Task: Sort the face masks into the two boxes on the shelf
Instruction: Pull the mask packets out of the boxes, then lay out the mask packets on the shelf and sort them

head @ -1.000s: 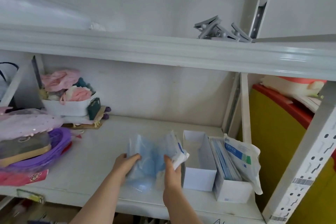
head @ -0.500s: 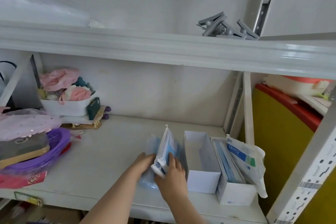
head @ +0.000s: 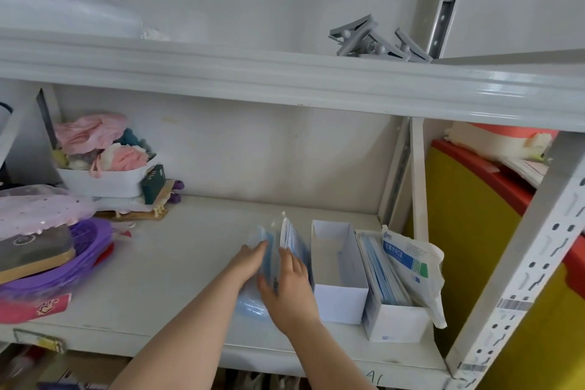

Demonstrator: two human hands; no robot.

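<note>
Masks (head: 292,241), blue ones in clear wrappers, stand on edge as a loose stack on the shelf (head: 177,263), just left of the empty white box (head: 342,302); can't tell if they touch its wall. Left hand (head: 250,258) lies flat with fingers straight against the stack's left face. Right hand (head: 289,288) clamps the right part of the stack, thumb on one side, fingers on the other. Hands are close together with only masks between them. The empty box has its top open and sits side by side against the full box (head: 395,323), which is packed with blue masks on edge. A printed bag (head: 408,260) leans out of the full box's right side, near the shelf's rear upright. Bare shelf runs wide to the left of the hands up to the purple basket (head: 91,244) and white tub (head: 104,182) in the far left corner. The boxes sit near the shelf's front lip. The upper shelf (head: 285,85) overhangs well above the box tops, and a perforated post (head: 519,263) closes the right front corner.
</note>
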